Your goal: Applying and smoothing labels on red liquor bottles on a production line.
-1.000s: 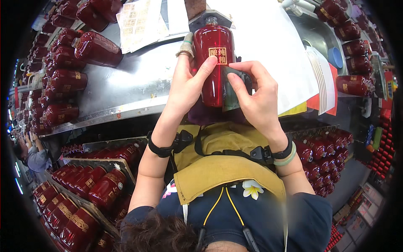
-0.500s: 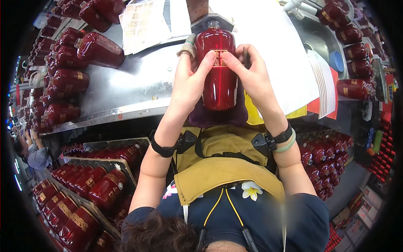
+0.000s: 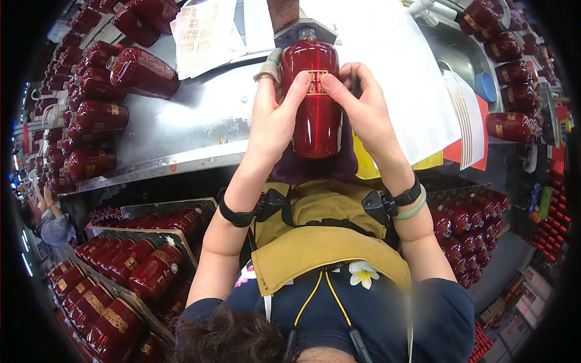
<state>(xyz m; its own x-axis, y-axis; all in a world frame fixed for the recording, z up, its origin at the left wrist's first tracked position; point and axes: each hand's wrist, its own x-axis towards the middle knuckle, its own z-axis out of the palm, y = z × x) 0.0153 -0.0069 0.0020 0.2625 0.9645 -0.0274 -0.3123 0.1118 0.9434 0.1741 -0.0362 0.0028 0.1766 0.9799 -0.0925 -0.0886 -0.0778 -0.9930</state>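
A glossy dark red bottle (image 3: 316,127) with a clear glass neck lies in front of me, its neck pointing away. Its lower part rests on a dark purple cloth (image 3: 302,169) at the table edge. My left hand (image 3: 277,106) grips its left side, thumb on the edge of a small gold-printed label (image 3: 316,82). A pale finger cover (image 3: 270,66) sits on one left finger. From the right, my right hand (image 3: 362,100) holds the bottle, thumb on the label's other edge. The fingers beneath the bottle are partly hidden.
Sheets of gold labels (image 3: 198,33) lie at the back left of the metal table (image 3: 200,121). Several red bottles (image 3: 144,71) stand along the left, with more on racks below. White paper (image 3: 405,91) covers the right side, beside a sink (image 3: 460,51). Another person (image 3: 51,221) is far left.
My thumbs have shifted slightly apart on the label, uncovering more of its print. The bottle stays in nearly the same place.
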